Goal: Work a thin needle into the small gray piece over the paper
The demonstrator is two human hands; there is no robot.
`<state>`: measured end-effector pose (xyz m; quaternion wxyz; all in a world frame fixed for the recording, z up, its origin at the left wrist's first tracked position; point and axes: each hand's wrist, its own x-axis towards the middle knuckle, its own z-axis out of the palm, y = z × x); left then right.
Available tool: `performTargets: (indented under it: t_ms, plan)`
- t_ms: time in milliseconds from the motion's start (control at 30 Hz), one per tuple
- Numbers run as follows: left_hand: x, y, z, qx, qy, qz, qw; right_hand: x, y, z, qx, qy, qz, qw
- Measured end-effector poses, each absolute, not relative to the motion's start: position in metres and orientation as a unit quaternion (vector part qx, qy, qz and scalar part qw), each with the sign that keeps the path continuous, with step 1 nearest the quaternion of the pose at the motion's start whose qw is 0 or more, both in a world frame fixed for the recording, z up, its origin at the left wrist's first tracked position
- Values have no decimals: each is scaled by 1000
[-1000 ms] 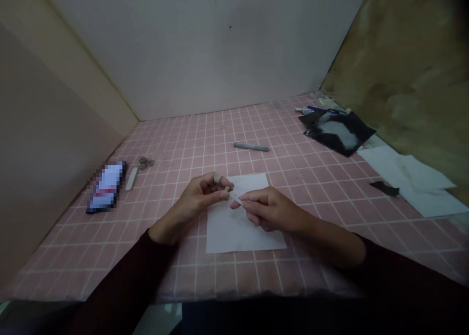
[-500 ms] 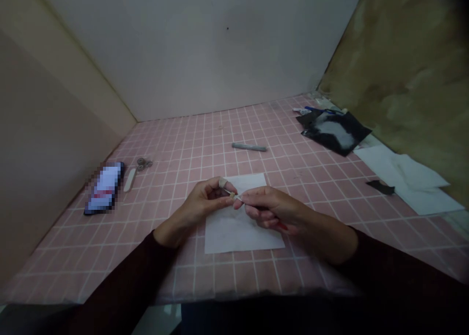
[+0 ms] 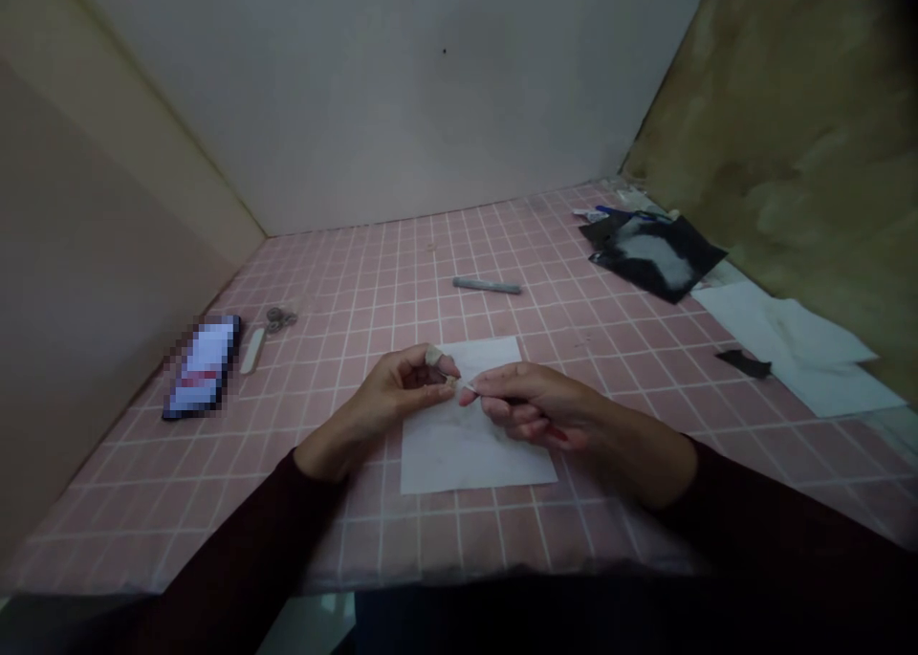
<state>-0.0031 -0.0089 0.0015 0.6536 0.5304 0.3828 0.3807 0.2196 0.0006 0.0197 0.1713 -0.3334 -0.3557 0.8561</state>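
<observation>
Sleeves: dark maroon cuffs on the left forearm (image 3: 236,550) and the right forearm (image 3: 753,507), both reaching in from the near edge.
Left hand (image 3: 391,397): narrow pinch, thumb and forefinger closed on a small tan piece (image 3: 451,382); a beige wrap (image 3: 434,356) covers one fingertip.
Right hand (image 3: 537,406): fingers curled in a narrow grip around a slim dark shaft (image 3: 535,421) with a red end (image 3: 556,433).
Pale point: a thin white sliver (image 3: 469,385) lies between the hands, just touching the tan piece; whether it joins the shaft, I cannot tell.
Under the hands: a white paper sheet (image 3: 466,459), apart from both hands.
Surface: pink grid-lined tabletop (image 3: 359,540).
Left side: pixelated phone (image 3: 203,368), pale stick (image 3: 252,351), small scissors (image 3: 280,319).
Centre, far: grey marker (image 3: 486,285).
Right side: loose white sheets (image 3: 810,354), black scrap (image 3: 744,363), black packet (image 3: 652,258), blue pen (image 3: 623,212).
</observation>
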Motion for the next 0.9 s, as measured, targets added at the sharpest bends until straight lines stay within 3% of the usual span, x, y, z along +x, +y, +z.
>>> performTargets:
  t_ms: [133,267,333,400,533,633,767,900]
  plan:
    - [-2,-10,4,519,396,390,649,216,-8,15,-344,-474,790,184]
    - [0,-9,5,502,422,415,631,211,-21,5,-346,-746,499,272]
    - [1,-8,4,500,434,415,624,210,-22,3,-342,-794,412,288]
    - [1,-7,4,503,430,399,634,212,-18,5,-352,-768,465,266]
    - [-3,-8,4,516,392,381,659,218,-5,16,-353,-511,760,191]
    - [-5,-8,5,530,373,377,661,220,0,19,-329,-391,842,172]
    - [-5,-7,6,533,394,385,643,217,-6,12,-333,-505,774,185]
    - [-3,-7,6,523,422,411,616,213,-16,7,-345,-746,503,267]
